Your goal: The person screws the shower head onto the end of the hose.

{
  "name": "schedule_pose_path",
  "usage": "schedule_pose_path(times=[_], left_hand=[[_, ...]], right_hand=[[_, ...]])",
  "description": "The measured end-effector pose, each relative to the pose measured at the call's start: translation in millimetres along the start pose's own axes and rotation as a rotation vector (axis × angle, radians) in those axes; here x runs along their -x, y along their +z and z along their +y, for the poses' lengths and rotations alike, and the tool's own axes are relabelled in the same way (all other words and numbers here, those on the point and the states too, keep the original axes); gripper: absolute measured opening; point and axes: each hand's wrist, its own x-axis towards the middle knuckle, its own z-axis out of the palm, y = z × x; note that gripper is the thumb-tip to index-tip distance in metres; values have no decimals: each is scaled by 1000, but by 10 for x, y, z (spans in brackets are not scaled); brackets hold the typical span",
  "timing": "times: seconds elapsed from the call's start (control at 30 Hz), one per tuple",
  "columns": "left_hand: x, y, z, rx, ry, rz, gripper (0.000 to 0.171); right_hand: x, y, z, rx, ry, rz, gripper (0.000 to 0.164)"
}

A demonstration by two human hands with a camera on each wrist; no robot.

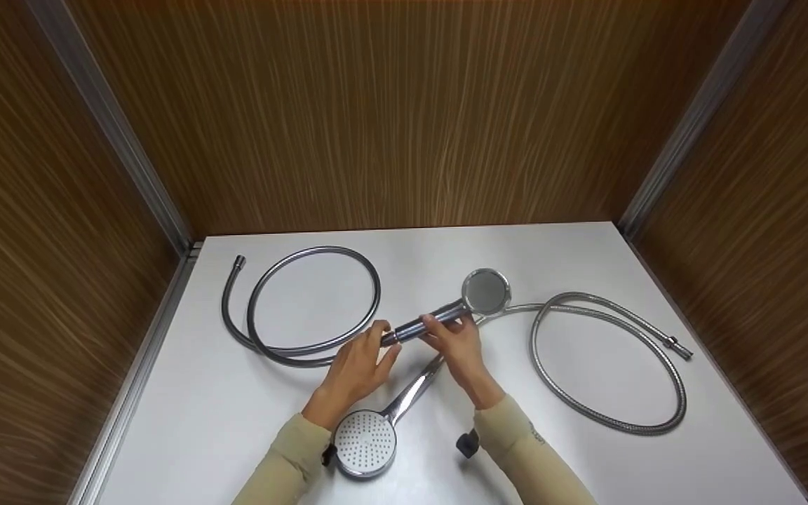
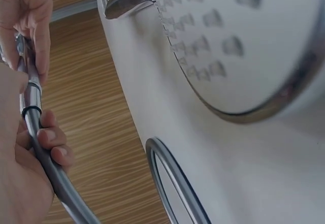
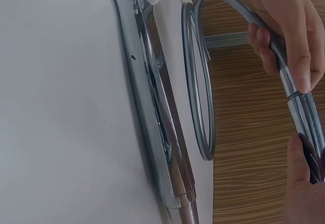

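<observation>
My right hand holds the dark chrome handle of a shower head, raised above the white table, its round grey face turned up. My left hand grips the end of a smooth grey shower hose, fingers curled round it just below its metal connector. Connector and handle end meet in line, a thin seam showing between them; how far they are joined I cannot tell. Below the hands lies a second shower head, white-faced with many nozzles, on the table. Its chrome handle runs under my right hand.
The smooth hose loops over the table's left side, its free end at the back left. A braided metal hose coils on the right and leads toward the second shower head's handle. Wood-grain panels enclose the white table.
</observation>
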Motion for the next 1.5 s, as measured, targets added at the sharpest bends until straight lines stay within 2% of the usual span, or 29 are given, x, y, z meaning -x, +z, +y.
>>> schedule_pose_path(times=[0.33, 0.6, 0.83, 1.17, 1.33, 1.5], left_hand=[[-13, -12, 10, -33, 4, -29, 22], [-15, -2, 15, -60, 36, 14, 19], [-14, 2, 15, -74, 38, 25, 19], [-14, -20, 9, 25, 24, -14, 27], [-22, -22, -2, -24, 41, -33, 22], [-20, -18, -5, -96, 53, -41, 22]], right_hand=[[-1, 5, -7, -25, 2, 8, 44], [9, -12, 8, -30, 6, 6, 38], [22, -14, 21, -20, 1, 6, 41], [2, -20, 10, 7, 1, 27, 42], [7, -6, 1, -5, 3, 27, 46], [15, 10, 20, -15, 10, 35, 42]])
